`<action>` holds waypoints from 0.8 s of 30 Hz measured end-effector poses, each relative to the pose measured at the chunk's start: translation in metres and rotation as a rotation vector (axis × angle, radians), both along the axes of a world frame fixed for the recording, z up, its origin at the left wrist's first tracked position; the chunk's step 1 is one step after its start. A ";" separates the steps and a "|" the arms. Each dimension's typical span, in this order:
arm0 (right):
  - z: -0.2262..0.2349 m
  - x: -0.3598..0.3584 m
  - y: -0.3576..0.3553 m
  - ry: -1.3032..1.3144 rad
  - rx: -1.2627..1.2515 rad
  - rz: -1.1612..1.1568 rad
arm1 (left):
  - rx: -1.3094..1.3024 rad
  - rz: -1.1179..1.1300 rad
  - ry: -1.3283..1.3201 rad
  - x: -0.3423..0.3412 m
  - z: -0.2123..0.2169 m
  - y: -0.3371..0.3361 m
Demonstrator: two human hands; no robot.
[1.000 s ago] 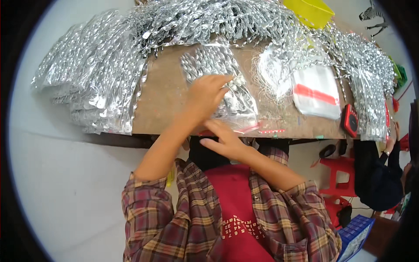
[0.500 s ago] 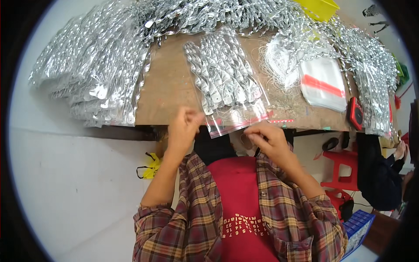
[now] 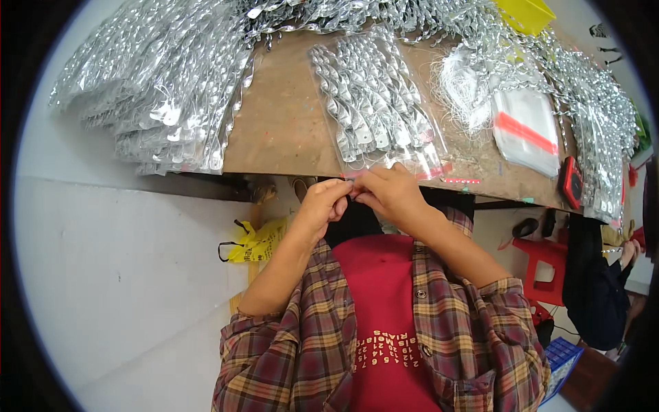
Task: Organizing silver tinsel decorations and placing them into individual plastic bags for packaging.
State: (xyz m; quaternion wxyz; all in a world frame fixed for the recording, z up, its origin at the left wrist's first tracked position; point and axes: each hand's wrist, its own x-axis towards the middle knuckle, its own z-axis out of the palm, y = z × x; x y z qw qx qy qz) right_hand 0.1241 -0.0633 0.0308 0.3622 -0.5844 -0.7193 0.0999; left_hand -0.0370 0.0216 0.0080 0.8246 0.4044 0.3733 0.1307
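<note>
A clear plastic bag (image 3: 427, 152) holding several silver twisted foil strips (image 3: 374, 99) lies in front of me, its near end reaching the table edge. Both my hands have come together at that end, at the near left corner of its red-striped edge. My left hand (image 3: 322, 208) is closed in a pinch, thumb against forefinger. Fingertips of my right hand (image 3: 395, 194) press together right beside it, also closed. The bag's corner seems to be between the two pinches; the fingers cover the exact grip.
Filled bags of silver strips (image 3: 158, 103) are heaped at the left. Loose white string (image 3: 463, 89), a stack of flat clear bags (image 3: 525, 134) and a red device (image 3: 570, 182) lie to the right. A red stool (image 3: 542, 268) and another person (image 3: 597, 302) are beyond.
My hands, apart before, have met at the bag's near edge, the left moving right and the right moving left. In the picture, the table and bag have shifted up and right.
</note>
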 end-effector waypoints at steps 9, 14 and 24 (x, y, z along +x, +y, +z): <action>-0.015 -0.004 0.000 -0.067 0.025 -0.017 | 0.254 0.093 0.081 0.007 0.001 -0.010; 0.005 0.032 -0.059 0.256 -0.155 -0.186 | 0.240 0.107 0.076 -0.005 0.002 -0.002; -0.134 0.112 -0.586 0.976 -0.453 -1.292 | 0.518 -0.015 0.293 -0.040 0.029 0.024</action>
